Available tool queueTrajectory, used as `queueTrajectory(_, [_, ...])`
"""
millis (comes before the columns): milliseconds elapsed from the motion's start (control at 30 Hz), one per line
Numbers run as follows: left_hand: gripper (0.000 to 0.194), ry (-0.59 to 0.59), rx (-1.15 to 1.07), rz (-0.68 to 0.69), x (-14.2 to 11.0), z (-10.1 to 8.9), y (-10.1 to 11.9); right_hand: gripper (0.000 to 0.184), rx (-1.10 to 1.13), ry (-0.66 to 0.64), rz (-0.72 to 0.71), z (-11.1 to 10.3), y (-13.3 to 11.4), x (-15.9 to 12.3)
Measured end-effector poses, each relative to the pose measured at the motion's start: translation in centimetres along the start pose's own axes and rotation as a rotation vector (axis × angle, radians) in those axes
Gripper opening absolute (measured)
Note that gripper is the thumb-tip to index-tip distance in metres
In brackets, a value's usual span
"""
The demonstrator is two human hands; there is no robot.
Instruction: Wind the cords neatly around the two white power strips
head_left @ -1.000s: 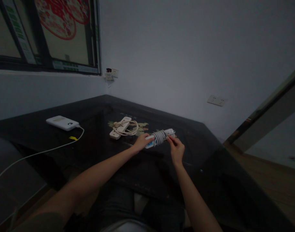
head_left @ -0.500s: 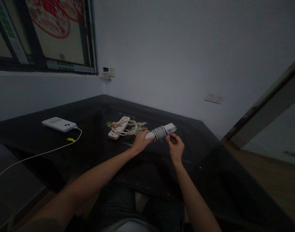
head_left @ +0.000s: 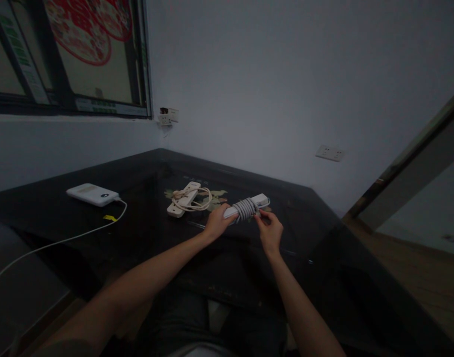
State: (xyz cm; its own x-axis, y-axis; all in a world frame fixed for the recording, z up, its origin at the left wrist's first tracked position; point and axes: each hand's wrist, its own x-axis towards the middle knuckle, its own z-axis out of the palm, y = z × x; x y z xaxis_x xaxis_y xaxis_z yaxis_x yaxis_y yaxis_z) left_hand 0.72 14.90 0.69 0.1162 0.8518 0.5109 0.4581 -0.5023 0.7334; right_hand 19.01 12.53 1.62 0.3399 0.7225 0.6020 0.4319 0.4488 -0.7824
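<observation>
A white power strip (head_left: 257,202) with its grey cord wound round the middle is held just above the dark table (head_left: 100,208). My left hand (head_left: 217,223) grips its near left end, fingers closed round it. At the coil, my right hand (head_left: 269,232) pinches the cord with its fingertips. A second, cream power strip (head_left: 182,199) with a loosely looped cord lies on the table just left of my hands.
A white power bank (head_left: 93,194) lies at the table's left with a white cable (head_left: 55,243) running off toward the left edge. Wall sockets (head_left: 330,152) sit on the back wall, a window frame at top left. Wooden floor shows at right.
The wrapped power strip has been lifted slightly off the table and tilted between both hands. My right fingers have shifted along the coil. The view has drifted a little.
</observation>
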Motion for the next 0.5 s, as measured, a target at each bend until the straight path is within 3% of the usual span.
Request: queueTrajectory(500, [0.020,-0.048,0.008,-0.031,0.5,0.5,-1.1,0.032,-0.047,-0.099,-0.005,-0.2,1.0,0.3])
